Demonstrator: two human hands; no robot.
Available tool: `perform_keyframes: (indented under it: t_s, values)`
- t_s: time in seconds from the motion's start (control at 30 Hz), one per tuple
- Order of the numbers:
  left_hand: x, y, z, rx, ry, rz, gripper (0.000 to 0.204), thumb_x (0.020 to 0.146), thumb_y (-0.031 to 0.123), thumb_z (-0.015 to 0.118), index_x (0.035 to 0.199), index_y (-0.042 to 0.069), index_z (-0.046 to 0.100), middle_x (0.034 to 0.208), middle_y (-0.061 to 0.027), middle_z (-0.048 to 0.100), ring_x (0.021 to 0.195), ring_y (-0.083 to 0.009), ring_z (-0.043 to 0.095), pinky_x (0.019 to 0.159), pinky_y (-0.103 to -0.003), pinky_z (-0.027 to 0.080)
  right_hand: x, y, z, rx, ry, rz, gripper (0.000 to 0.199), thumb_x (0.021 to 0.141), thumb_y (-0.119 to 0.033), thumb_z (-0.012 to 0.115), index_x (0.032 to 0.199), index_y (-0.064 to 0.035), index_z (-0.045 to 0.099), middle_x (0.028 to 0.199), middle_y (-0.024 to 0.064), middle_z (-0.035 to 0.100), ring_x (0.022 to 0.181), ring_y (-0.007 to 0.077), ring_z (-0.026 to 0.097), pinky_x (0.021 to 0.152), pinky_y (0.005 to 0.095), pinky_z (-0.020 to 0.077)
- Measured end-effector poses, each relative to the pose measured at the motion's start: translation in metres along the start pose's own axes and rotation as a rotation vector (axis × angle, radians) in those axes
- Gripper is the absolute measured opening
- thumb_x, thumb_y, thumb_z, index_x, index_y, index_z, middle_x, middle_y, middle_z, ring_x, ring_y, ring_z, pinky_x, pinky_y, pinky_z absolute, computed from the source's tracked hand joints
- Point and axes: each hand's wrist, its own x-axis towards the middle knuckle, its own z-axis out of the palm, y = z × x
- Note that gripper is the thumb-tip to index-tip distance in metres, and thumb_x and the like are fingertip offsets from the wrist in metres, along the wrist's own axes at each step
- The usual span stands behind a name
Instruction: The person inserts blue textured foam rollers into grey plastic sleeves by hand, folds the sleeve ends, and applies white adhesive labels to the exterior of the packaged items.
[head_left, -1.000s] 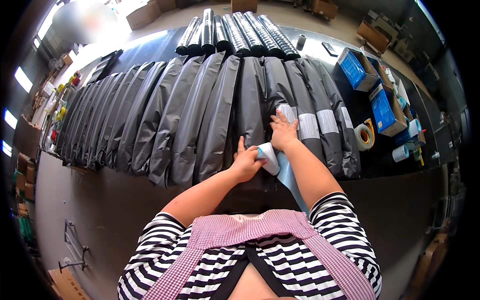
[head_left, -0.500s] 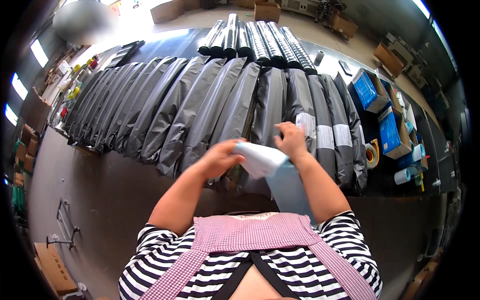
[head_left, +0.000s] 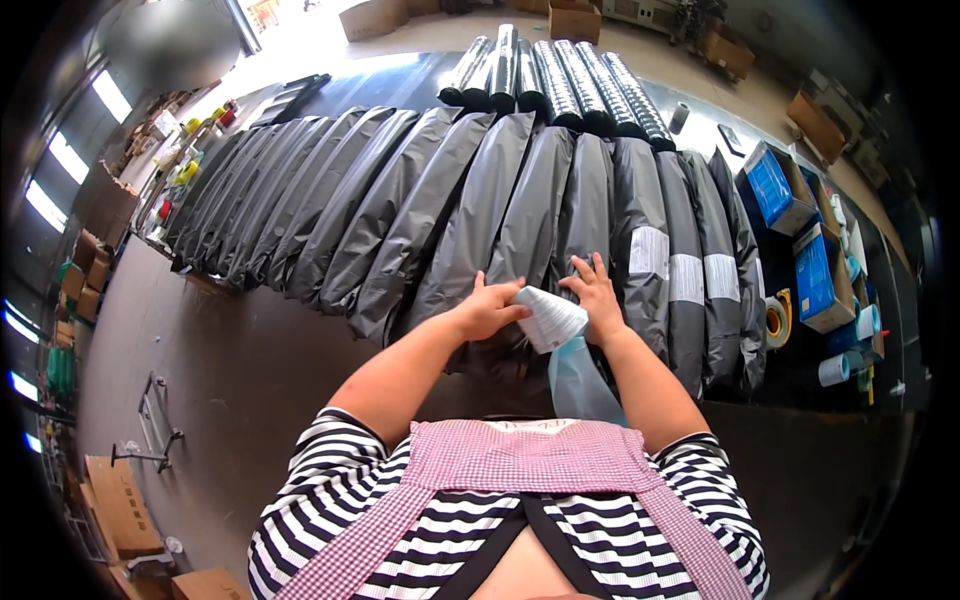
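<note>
My left hand [head_left: 488,310] pinches the upper left edge of a white printed label [head_left: 552,318]. A light blue backing strip [head_left: 580,378] hangs from the label's lower right corner toward my apron. With its fingers spread, my right hand [head_left: 598,300] is beside the label's right edge, over the near end of a long grey plastic-wrapped bundle [head_left: 584,215]. Whether its fingertips press on the plastic is hard to tell. To the right, several similar bundles bear white labels [head_left: 650,252] across their middles; the bundles to the left show none.
Shiny black rolls [head_left: 560,85] lie behind the bundles. At the table's right are blue-and-brown boxes [head_left: 822,280], a tape roll [head_left: 778,318] and light blue label rolls [head_left: 834,370]. A metal floor stand [head_left: 154,418] and cardboard [head_left: 122,508] are at lower left.
The view has shifted, so the table appears farther right. My left hand and the label have come closer to the bundle, and my right hand's fingers have spread out beside the label.
</note>
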Motion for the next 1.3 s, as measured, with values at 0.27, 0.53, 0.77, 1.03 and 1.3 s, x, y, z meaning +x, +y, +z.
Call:
perform_keyframes:
  t_s: [0.27, 0.53, 0.77, 1.03, 1.3]
  values:
    - [0.011, -0.008, 0.016, -0.021, 0.051, 0.178, 0.016, 0.093, 0.013, 0.06, 0.108, 0.007, 0.063, 0.102, -0.0107, 0.063, 0.11, -0.0322, 0.06, 0.124, -0.055, 0.009, 0.009, -0.02, 0.003, -0.068, -0.028, 0.032, 0.04, 0.083, -0.025, 0.07, 0.122, -0.0198, 0.066, 0.159, 0.0039, 0.036, 0.154, 0.0354, 0.015, 0.116, 0.0627, 0.028]
    - [0.011, -0.02, -0.072, -0.429, 0.203, 0.176, 0.019, 0.098, 0.016, 0.066, 0.112, 0.004, 0.067, 0.103, -0.0072, 0.069, 0.099, -0.0141, 0.06, 0.09, -0.033, 0.049, -0.004, 0.052, 0.039, -0.042, 0.219, -0.078, 0.036, 0.086, -0.026, 0.069, 0.121, -0.021, 0.069, 0.155, 0.0046, 0.043, 0.15, 0.0358, 0.026, 0.115, 0.058, 0.0285]
    - [-0.062, -0.163, -0.139, -0.241, 0.698, -0.037, 0.028, 0.097, 0.024, 0.068, 0.113, 0.001, 0.067, 0.105, -0.0088, 0.072, 0.098, -0.0177, 0.064, 0.091, -0.034, 0.05, 0.074, -0.115, -0.006, 0.179, 0.077, -0.044, 0.048, 0.088, -0.016, 0.065, 0.136, -0.0082, 0.059, 0.141, 0.0145, 0.057, 0.136, 0.0323, 0.048, 0.114, 0.0432, 0.0373]
    - [-0.055, -0.1, -0.099, 0.029, 0.701, 0.084, 0.025, 0.093, 0.011, 0.068, 0.116, -0.001, 0.064, 0.109, -0.0153, 0.069, 0.1, -0.0274, 0.065, 0.09, -0.037, 0.048, 0.118, -0.139, 0.065, 0.272, -0.006, 0.158, 0.056, 0.091, -0.019, 0.064, 0.142, -0.0019, 0.049, 0.144, 0.0273, 0.048, 0.135, 0.0408, 0.045, 0.114, 0.0442, 0.0374]
    - [-0.14, -0.008, -0.151, -0.593, 0.534, 0.177, 0.025, 0.095, 0.016, 0.07, 0.111, -0.003, 0.068, 0.103, -0.0038, 0.065, 0.096, -0.0126, 0.058, 0.087, -0.028, 0.046, 0.071, -0.193, -0.026, 0.315, 0.597, -0.309, 0.053, 0.088, -0.023, 0.067, 0.133, -0.0001, 0.055, 0.139, 0.0234, 0.054, 0.129, 0.0385, 0.052, 0.11, 0.0466, 0.0385]
